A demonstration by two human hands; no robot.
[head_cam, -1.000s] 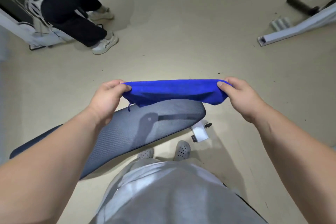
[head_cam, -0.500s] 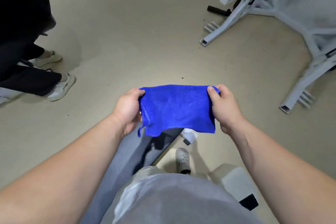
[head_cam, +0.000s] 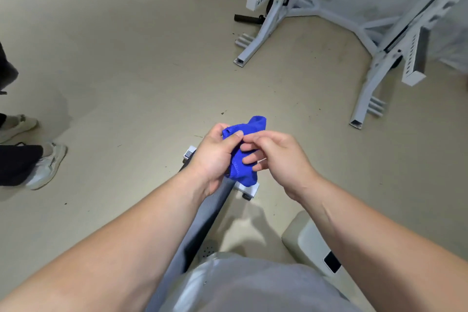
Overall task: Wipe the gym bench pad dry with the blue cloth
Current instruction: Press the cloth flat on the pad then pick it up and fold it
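The blue cloth is bunched up between my two hands in the middle of the head view. My left hand grips it, thumb pressed on its upper edge. My right hand touches the cloth from the right with its fingertips, fingers loosely spread. The grey bench pad runs as a narrow strip from under my left wrist down toward my body; most of it is hidden by my left forearm. The cloth is held above the pad, not resting on it.
A white metal rack stands at the upper right with feet on the beige floor. Another person's legs and pale shoes are at the left edge. A beige box-like object sits at my lower right. The bench's white foot is below the cloth.
The cloth went from stretched wide between both hands to crumpled into a bunch. My hands came together. The view turned right, so the rack shows more and the pad looks narrower.
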